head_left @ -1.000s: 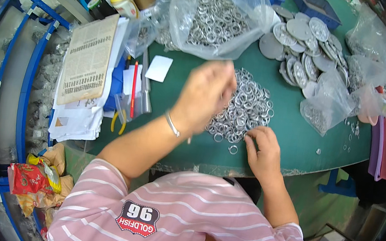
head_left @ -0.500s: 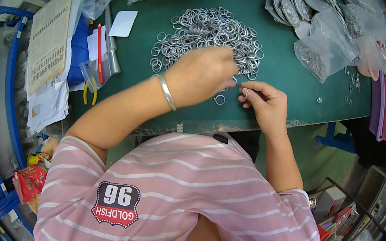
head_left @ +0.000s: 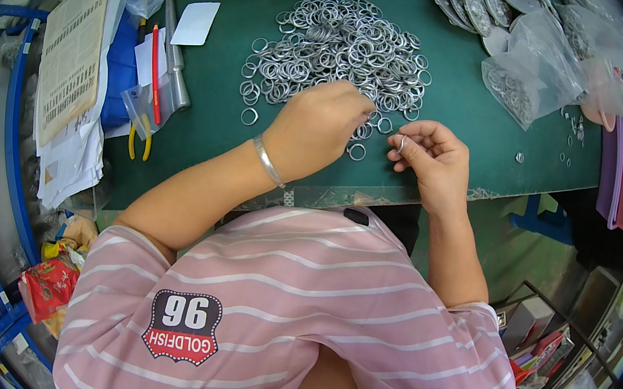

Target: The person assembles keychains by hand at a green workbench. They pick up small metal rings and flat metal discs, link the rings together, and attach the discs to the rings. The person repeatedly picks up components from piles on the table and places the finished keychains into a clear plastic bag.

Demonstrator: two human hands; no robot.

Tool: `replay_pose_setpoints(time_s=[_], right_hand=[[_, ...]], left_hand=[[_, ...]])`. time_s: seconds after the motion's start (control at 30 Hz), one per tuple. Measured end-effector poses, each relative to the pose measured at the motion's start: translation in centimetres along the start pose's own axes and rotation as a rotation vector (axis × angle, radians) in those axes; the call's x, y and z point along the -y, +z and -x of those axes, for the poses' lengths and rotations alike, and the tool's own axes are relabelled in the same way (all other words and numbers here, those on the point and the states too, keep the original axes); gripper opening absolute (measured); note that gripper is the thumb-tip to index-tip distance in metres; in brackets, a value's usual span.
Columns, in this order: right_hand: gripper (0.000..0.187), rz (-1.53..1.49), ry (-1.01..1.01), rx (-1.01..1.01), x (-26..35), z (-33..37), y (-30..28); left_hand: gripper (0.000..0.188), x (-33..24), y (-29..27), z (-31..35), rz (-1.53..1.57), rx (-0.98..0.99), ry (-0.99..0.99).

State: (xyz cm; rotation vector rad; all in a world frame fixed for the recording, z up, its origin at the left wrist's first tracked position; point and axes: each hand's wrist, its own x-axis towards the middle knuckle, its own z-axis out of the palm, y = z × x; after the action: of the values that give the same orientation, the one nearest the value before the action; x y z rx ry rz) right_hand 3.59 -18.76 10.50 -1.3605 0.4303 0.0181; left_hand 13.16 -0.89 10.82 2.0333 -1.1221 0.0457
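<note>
A heap of small silver metal rings (head_left: 345,51) lies spread on a green tabletop (head_left: 214,97). My left hand (head_left: 319,121), with a silver bangle (head_left: 267,159) at its wrist, is over the heap's near edge. Its fingers are curled together, and the fingertips are mostly hidden. Right beside them lie a few separate rings, one of them a loose ring (head_left: 356,152) nearest me. Close by on the right, my right hand (head_left: 440,164) pinches a single ring (head_left: 402,143) between thumb and fingers.
Clear plastic bags (head_left: 533,70) and stacked round metal discs (head_left: 474,8) sit at the far right. On the left are a metal rod (head_left: 176,61), a red pencil (head_left: 157,74), yellow-handled pliers (head_left: 139,138) and papers (head_left: 71,64). The table's front edge (head_left: 328,189) runs just before my body.
My left hand has drawn slightly left and toward me, uncovering a ring between my two hands. The right hand keeps its ring. The whole view has shifted a little.
</note>
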Motion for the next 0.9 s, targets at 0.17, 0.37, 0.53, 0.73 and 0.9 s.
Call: replay_pose_setpoints(time_s=[0.17, 0.37, 0.53, 0.73, 0.9], right_hand=[[0.011, 0.237, -0.353, -0.03, 1.0, 0.9, 1.6], [0.018, 0.749, -0.696, 0.022, 0.8, -0.9, 1.7], [0.015, 0.892, -0.735, -0.023, -0.5, -1.3, 1.2], [0.016, 0.755, -0.555, -0.06, -0.7, -0.7, 0.2], [0.009, 0.215, -0.052, -0.054, 0.2, 0.3, 0.4]], left_hand=[[0.016, -1.9, -1.1, 0.6, 1.104, 0.126, -0.891], [0.022, -1.4, -1.7, 2.2, 1.52, 0.181, -1.033], [0.016, -0.8, -0.1, 1.5, 0.286, -0.004, -0.336], [0.01, -0.8, 1.6, 1.3, -0.037, -0.023, -0.114], [0.012, -1.0, 1.1, 1.2, 0.382, -0.051, -0.319]])
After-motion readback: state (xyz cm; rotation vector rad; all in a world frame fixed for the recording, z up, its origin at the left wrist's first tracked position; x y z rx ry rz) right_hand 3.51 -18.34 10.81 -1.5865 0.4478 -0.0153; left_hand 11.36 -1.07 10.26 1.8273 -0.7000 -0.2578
